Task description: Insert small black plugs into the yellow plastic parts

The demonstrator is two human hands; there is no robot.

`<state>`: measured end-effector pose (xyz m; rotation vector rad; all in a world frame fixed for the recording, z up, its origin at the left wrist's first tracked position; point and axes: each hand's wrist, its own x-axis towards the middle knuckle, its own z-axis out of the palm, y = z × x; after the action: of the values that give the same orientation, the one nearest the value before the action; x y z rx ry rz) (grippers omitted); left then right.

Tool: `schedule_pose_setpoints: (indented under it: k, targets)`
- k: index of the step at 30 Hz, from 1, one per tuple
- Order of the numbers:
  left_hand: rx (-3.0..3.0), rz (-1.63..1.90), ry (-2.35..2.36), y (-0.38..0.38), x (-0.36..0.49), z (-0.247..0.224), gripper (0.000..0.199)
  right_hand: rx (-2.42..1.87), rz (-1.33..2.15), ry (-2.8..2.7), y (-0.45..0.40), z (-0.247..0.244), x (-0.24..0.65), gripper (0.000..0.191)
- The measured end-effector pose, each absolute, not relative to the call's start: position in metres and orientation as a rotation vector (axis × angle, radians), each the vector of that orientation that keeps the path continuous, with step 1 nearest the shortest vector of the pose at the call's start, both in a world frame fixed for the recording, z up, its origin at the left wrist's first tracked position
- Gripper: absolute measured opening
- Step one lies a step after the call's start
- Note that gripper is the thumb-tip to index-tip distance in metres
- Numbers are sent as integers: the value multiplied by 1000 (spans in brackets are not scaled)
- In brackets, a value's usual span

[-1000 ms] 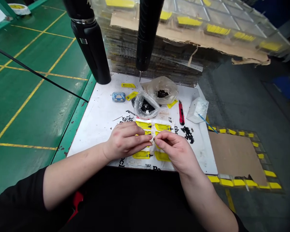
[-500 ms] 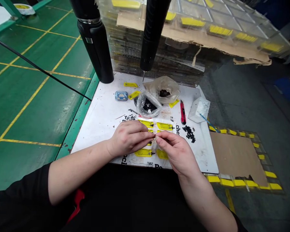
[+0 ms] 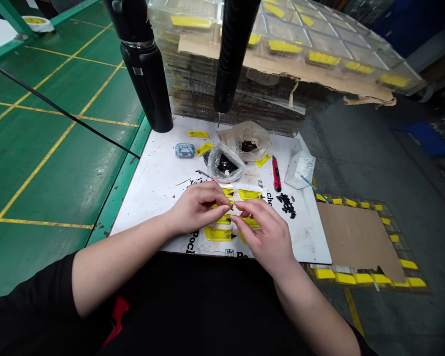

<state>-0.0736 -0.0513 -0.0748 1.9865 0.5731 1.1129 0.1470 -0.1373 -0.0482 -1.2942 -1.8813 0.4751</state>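
Observation:
Over the white board (image 3: 144,198), my left hand (image 3: 200,207) pinches a tiny dark part between thumb and forefinger, too small to name. Facing it on the right is my right hand (image 3: 265,230), thumb and forefinger slightly apart, with nothing visible between them. Several yellow plastic pieces lie in rows under both hands, among them one at the lower left (image 3: 218,234) and one at the upper right (image 3: 249,194). Small black parts are fitted at the ends of some. Behind the hands sit a clear bag of black parts (image 3: 226,163) and a second bag of dark parts (image 3: 257,141).
A black electric screwdriver (image 3: 230,64) hangs above the board, beside a black bottle (image 3: 150,84). A red cutter (image 3: 276,174), a pile of black parts (image 3: 287,205) and a white box (image 3: 300,169) are at the right. Stacked clear trays (image 3: 237,89) stand behind.
The fingertips of my two hands were together and have moved slightly apart. My right thumb and forefinger have opened. The view has shifted slightly.

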Motion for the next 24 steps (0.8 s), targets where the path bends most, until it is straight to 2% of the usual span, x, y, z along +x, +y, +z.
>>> schedule_pose_setpoints:
  k: [4, 11, 19, 24]
  targets:
    - [1652, 887, 482, -53, -73, -67, 18, -1066, 326, -1957, -137, -46, 148, 41]
    - [1533, 785, 412, -61, -71, -66, 19, -996, 432, -1810, -143, -47, 146, 47]
    - [1714, 868, 427, -69, -69, -66, 22, -1238, 524, -1747, -146, -47, 142, 21]
    - [2092, 924, 528, -76, -66, -72, 36, -1284, 467, -1794, -146, -46, 145, 8]
